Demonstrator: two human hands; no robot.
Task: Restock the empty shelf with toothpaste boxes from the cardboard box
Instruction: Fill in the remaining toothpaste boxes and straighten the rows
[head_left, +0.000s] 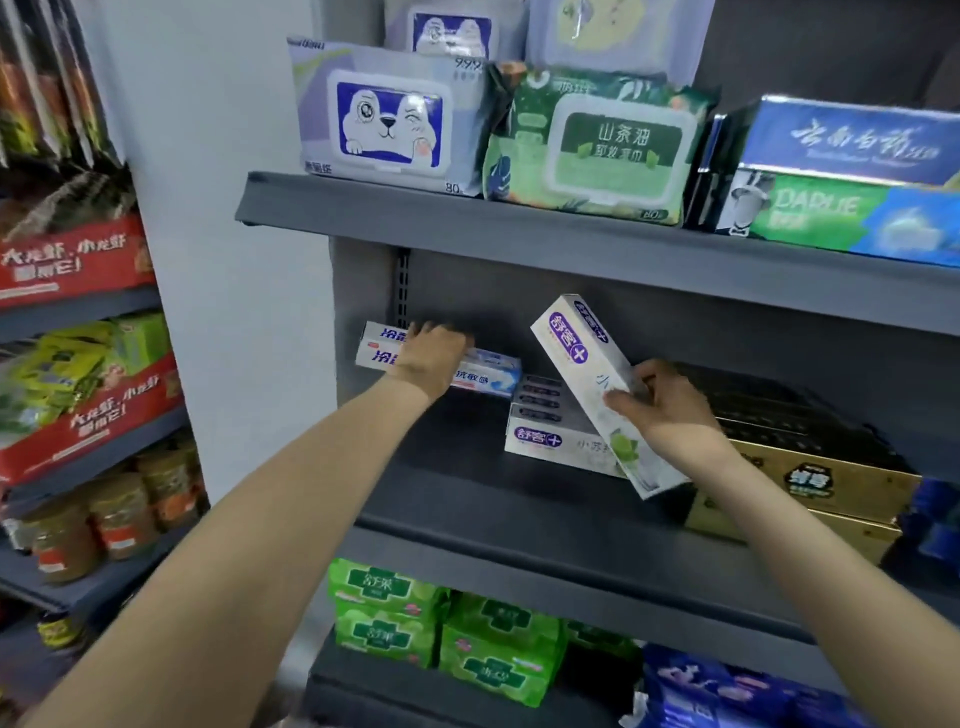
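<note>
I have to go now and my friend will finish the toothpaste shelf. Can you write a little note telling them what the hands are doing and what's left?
Left hand: resting on the blue-and-white toothpaste boxes stacked at the back left of the middle shelf.
Right hand: holding a white-and-purple toothpaste box, tilted, not yet set down.
Done: some white-and-purple boxes already stacked mid-shelf; gold boxes sit at the right.
Left: lay the held box on its stack, then fill the bare front of the shelf. The cardboard box is out of view.
</note>
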